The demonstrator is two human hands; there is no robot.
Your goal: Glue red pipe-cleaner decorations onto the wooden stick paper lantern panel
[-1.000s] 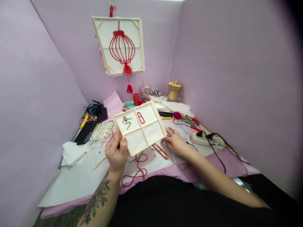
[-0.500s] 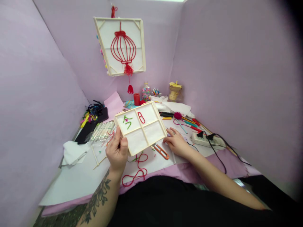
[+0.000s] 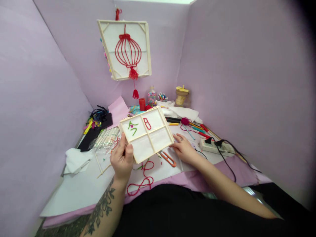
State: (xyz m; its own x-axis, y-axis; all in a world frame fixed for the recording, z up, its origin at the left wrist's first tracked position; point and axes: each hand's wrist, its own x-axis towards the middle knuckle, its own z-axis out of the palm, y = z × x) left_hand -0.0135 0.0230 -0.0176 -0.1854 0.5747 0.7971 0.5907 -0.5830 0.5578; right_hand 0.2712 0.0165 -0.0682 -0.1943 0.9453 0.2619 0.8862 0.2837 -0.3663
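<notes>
My left hand [image 3: 122, 158] grips a wooden-framed panel [image 3: 161, 141] by its lower left edge, thumb in front, tilting it up above the table. Sticks split its white face into four panes. Green yarn strokes with a small pink spot mark the upper left pane, and a red yarn outline the upper right; the lower two are plain white. My right hand [image 3: 184, 149] is at the panel's right corner, fingers apart and slightly bent, holding nothing that I can see. Below the panel lie orange-handled thread snips [image 3: 169, 159] and a loose red yarn strand [image 3: 142, 187].
A framed red yarn lantern picture [image 3: 128, 51] hangs ahead. On the right sits a power strip [image 3: 217, 147] with black cables. Behind the panel are a maroon yarn ball [image 3: 185, 121], a red cylinder [image 3: 142, 104] and a jar of pompoms [image 3: 152, 97]. Bagged sticks [image 3: 107, 138] lie left.
Almost nothing differs. The view has shifted very slightly; both hands and the panel keep their places.
</notes>
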